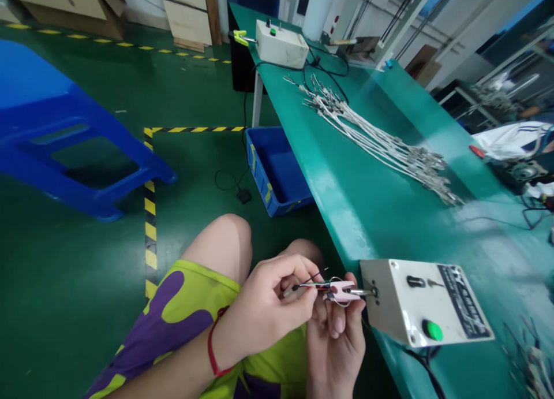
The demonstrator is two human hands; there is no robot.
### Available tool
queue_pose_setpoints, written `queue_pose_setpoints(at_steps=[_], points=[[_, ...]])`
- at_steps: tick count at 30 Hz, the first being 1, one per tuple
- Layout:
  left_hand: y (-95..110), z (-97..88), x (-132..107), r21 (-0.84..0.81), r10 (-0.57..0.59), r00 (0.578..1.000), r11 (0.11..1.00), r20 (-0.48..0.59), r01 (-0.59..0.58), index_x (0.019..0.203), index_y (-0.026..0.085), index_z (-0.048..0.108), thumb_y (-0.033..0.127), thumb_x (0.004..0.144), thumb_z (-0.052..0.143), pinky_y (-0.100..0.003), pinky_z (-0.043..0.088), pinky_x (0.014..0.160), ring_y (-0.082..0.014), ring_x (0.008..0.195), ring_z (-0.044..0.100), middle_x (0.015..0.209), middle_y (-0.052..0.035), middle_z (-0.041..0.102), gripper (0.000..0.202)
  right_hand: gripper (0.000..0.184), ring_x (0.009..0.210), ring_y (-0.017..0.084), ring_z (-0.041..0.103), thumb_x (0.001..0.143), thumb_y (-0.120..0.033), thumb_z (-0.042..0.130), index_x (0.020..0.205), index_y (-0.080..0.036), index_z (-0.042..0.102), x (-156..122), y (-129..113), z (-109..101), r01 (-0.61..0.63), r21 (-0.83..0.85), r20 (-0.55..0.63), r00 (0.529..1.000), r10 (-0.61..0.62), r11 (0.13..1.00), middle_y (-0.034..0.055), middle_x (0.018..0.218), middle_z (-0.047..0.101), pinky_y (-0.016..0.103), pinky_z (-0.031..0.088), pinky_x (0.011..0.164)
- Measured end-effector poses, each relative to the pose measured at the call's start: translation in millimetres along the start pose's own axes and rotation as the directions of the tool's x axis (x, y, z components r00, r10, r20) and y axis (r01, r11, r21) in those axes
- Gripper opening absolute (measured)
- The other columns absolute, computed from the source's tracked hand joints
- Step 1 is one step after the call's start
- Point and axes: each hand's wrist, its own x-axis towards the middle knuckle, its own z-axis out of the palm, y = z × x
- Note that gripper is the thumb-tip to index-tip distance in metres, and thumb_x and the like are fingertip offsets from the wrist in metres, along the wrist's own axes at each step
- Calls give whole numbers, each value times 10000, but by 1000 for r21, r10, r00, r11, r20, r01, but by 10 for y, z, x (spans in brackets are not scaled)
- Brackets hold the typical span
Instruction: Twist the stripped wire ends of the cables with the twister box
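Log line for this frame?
left hand: pinching wires | right hand: holding clip at box | table: cable bundle

Blurred, unreadable label [464, 301] on box [396, 315]

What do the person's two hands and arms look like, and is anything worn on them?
Both hands are bare: the left hand and the right hand wear no gloves and no rings that show. The left forearm has no sleeve. A thin red cord bracelet circles the left wrist. No watch or marking shows.
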Motion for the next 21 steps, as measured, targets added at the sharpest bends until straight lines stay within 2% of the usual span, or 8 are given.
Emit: queue_pose_setpoints(at_steps=[2,9,12,14,16,18,20,21], points=[[4,6,-10,8,0,1000,1000,-6,0,781,180,597,121,882,643,-239,507,634,-171,798,676,989,-70,735,125,388,519,85,119,861,-430,842,1183,-226,768,-8,0,5,-5,-3,10,1000,5,1000,-121,479,365,151,445,573],[19,25,-39,51,20,1000,999,-24,-19,765,183,603,109,872,666,-257,518,688,-174,810,658,996,-69,739,145,433,527,91,190,881,-464,806,1231,-217,746,-25,-28,46,-9,-74,72,997,15,997,-105,490,345,169,384,538],[14,33,-43,31,22,1000,999,-21,-22,770,185,601,125,883,669,-264,504,676,-175,795,644,990,-70,731,145,414,495,85,205,941,-486,731,1263,-226,723,-50,-36,17,23,-149,138,990,-2,989,-110,485,351,195,384,535],[0,38,-50,20,23,999,1000,-28,-22,784,186,601,142,904,663,-270,490,675,-178,797,630,978,-71,714,142,395,459,87,279,974,-517,667,1211,-209,735,-108,-52,-73,105,-264,204,978,-50,959,-92,480,406,218,374,505],[-22,42,-58,18,24,999,1000,-32,-23,795,189,591,156,932,645,-279,471,683,-180,810,613,973,-69,684,151,397,455,111,429,915,-530,735,1102,-181,762,-202,-107,-211,293,-444,230,950,-208,846,-38,521,542,242,366,463],[-45,44,-67,15,25,999,1000,-37,-25,788,192,564,162,952,631,-288,446,688,-177,814,589,960,-59,645,179,440,521,168,580,796,-484,870,1092,-173,774,-315,-215,-343,468,-635,211,870,-445,614,30,635,681,273,405,454],[-64,45,-77,17,33,998,999,-56,-32,766,193,546,167,952,640,-296,410,673,-168,784,552,917,-40,593,211,595,595,209,647,765,-431,913,1276,-189,728,-408,-355,-402,518,-757,190,759,-623,399,64,740,742,302,469,484],[-72,45,-82,23,38,997,999,-67,-36,759,192,552,170,951,648,-300,390,663,-164,765,530,889,-29,561,215,674,613,215,655,789,-419,900,1383,-197,670,-437,-421,-394,526,-783,194,714,-672,333,70,769,750,313,491,500]])
